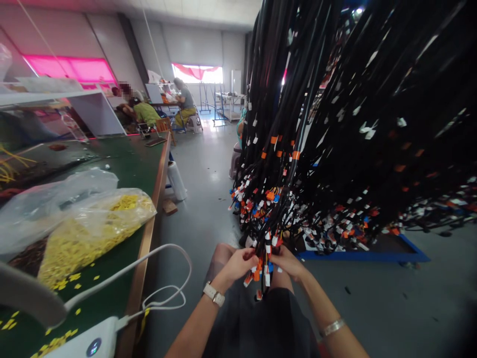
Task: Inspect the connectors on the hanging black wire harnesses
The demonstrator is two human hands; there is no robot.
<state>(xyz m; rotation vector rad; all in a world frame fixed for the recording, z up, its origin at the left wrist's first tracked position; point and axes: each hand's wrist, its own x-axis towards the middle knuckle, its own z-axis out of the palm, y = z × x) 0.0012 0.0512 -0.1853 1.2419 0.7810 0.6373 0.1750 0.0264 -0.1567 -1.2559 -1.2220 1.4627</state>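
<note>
In front of my lap hangs the lower end of a black wiring harness [268, 243], with white, orange and blue connectors and white labels on its wire ends. My left hand [239, 264], with a white watch on its wrist, has its fingers curled closed at the left of these ends, by an orange connector [256, 273]. On the other side, my right hand [288, 262] is closed on the same bundle, with a blue connector [270, 267] beside its fingertips. The fingers partly hide the wires they grip. A white connector [267, 280] dangles below both hands.
A dense mass of hanging black harnesses [335, 124] fills the right, above a blue-edged base [372, 256]. On the left, a green-topped table [130, 164] bears a bag of yellow pieces [93, 238], a white power bank [89, 343] and its looping cable [149, 256]. Several people sit farther back.
</note>
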